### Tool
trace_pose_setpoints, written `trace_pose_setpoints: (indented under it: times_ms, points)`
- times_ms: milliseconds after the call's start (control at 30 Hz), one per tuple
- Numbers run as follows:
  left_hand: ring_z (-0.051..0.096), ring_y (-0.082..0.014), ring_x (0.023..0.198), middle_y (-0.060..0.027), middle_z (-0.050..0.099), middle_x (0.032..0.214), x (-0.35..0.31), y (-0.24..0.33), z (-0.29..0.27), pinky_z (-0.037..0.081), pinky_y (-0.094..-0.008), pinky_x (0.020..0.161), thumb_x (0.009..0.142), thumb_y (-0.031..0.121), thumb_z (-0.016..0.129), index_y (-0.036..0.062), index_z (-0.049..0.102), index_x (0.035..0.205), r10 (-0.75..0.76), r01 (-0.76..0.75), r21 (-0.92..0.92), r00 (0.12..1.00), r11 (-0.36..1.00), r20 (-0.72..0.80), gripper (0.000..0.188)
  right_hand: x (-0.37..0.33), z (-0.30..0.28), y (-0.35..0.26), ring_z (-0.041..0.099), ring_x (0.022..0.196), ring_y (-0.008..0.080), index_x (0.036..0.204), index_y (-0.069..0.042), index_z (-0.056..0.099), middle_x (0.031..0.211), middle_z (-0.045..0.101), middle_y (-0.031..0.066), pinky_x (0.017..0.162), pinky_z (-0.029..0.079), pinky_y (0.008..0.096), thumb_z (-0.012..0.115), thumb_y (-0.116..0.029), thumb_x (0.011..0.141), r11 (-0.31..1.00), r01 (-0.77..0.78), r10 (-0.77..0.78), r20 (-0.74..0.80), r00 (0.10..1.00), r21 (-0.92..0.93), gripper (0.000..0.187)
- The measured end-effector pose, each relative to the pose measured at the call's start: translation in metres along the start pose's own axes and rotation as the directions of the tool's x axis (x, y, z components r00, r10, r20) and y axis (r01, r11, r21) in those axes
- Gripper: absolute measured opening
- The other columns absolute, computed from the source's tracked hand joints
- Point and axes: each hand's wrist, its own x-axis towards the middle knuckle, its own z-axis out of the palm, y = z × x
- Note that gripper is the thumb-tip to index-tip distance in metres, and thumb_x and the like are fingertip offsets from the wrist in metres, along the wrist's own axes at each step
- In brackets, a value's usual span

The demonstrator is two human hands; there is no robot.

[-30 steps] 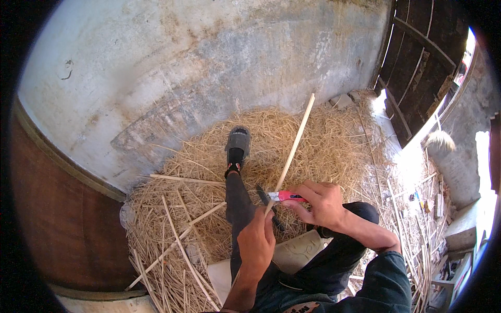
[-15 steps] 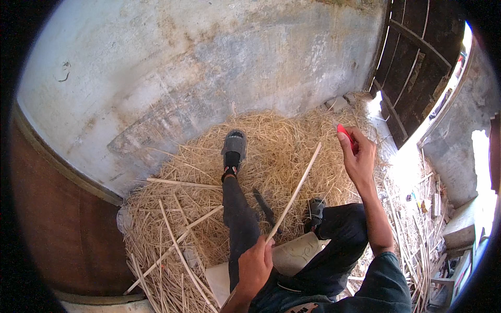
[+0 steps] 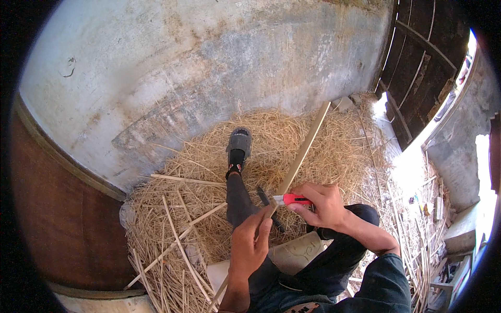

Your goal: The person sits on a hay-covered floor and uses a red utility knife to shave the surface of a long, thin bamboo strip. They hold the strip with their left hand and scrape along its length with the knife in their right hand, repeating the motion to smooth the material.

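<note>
From afar I saw the left hand [image 3: 251, 242] clasping a pale strip [image 3: 306, 147], slanting toward the floor's [image 3: 349, 161] far edge; just beyond, the right hand [image 3: 324, 205] held a red cutter [image 3: 295, 200] to it.

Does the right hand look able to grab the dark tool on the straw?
Probably not now: the right hand holds the red cutter, and the pale strip crosses in front of the dark tool.

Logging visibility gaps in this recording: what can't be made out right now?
In the head view:
Pale strip: section covered by left grip.
Red cutter: rear covered by right grip.
Blade's contact with strip: too small.
Dark tool: part behind strip.
Beyond dark door: lost in glare.
</note>
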Motion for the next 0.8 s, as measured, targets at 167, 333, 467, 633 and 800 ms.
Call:
trace_pose_setpoints:
  times_ms: [167, 333, 467, 633, 800]
  points:
    - [0.068, -0.0192, 0.080, -0.0163, 0.073, 0.097, 0.003, 0.013, 0.000, 0.053, -0.0328, 0.072, 0.108, 0.023, 0.059, -0.0042, 0.069, 0.126, -0.026, 0.024, -0.043, 0.999, 0.999, -0.037, 0.034, -0.002, 0.003, -0.004, 0.068, 0.059, 0.0244, 0.104, -0.013, 0.075, 0.080, 0.068, 0.0036, 0.049, 0.052, 0.0371, 0.082, -0.033, 0.089, 0.998, 0.062, -0.063, -0.029, 0.998, -0.012, 0.026]
    - [0.053, -0.0091, 0.068, -0.0068, 0.065, 0.079, 0.001, 0.007, 0.010, 0.044, -0.0276, 0.060, 0.108, 0.024, 0.060, -0.0049, 0.070, 0.124, 0.001, -0.012, -0.098, 0.994, 0.995, -0.114, 0.035, -0.003, 0.002, -0.006, 0.067, 0.057, 0.0226, 0.105, -0.013, 0.075, 0.078, 0.067, 0.0021, 0.047, 0.051, 0.0367, 0.083, -0.033, 0.087, 0.997, 0.057, -0.060, -0.050, 0.997, -0.049, 0.028]
    - [0.049, -0.0071, 0.065, -0.0033, 0.061, 0.075, 0.003, 0.008, 0.009, 0.040, -0.0277, 0.056, 0.107, 0.023, 0.061, -0.0047, 0.070, 0.123, -0.060, 0.050, -0.117, 0.994, 0.992, -0.090, 0.034, 0.001, 0.001, 0.001, 0.067, 0.057, 0.0214, 0.105, -0.015, 0.076, 0.077, 0.067, 0.0012, 0.047, 0.052, 0.0364, 0.083, -0.034, 0.086, 0.994, 0.068, -0.077, -0.109, 0.991, -0.090, 0.028]
    - [0.050, -0.0074, 0.065, -0.0033, 0.061, 0.074, 0.001, 0.005, 0.009, 0.039, -0.0285, 0.056, 0.106, 0.023, 0.063, -0.0043, 0.070, 0.123, -0.050, 0.039, -0.134, 0.996, 0.990, -0.080, 0.033, -0.002, -0.003, 0.001, 0.068, 0.058, 0.0216, 0.105, -0.015, 0.077, 0.077, 0.068, 0.0018, 0.050, 0.052, 0.0362, 0.083, -0.031, 0.087, 0.986, 0.046, -0.060, -0.083, 0.995, -0.163, 0.025]
    - [0.052, -0.0087, 0.065, -0.0068, 0.065, 0.076, -0.026, -0.006, 0.003, 0.042, -0.0290, 0.057, 0.105, 0.023, 0.064, -0.0045, 0.071, 0.123, -0.166, 0.170, -0.093, 0.985, 0.981, 0.047, 0.034, 0.023, -0.039, 0.050, 0.070, 0.059, 0.0224, 0.104, -0.006, 0.078, 0.073, 0.071, 0.0114, 0.056, 0.054, 0.0361, 0.076, -0.022, 0.094, 0.969, -0.228, 0.152, -0.496, 0.855, -0.095, 0.019]
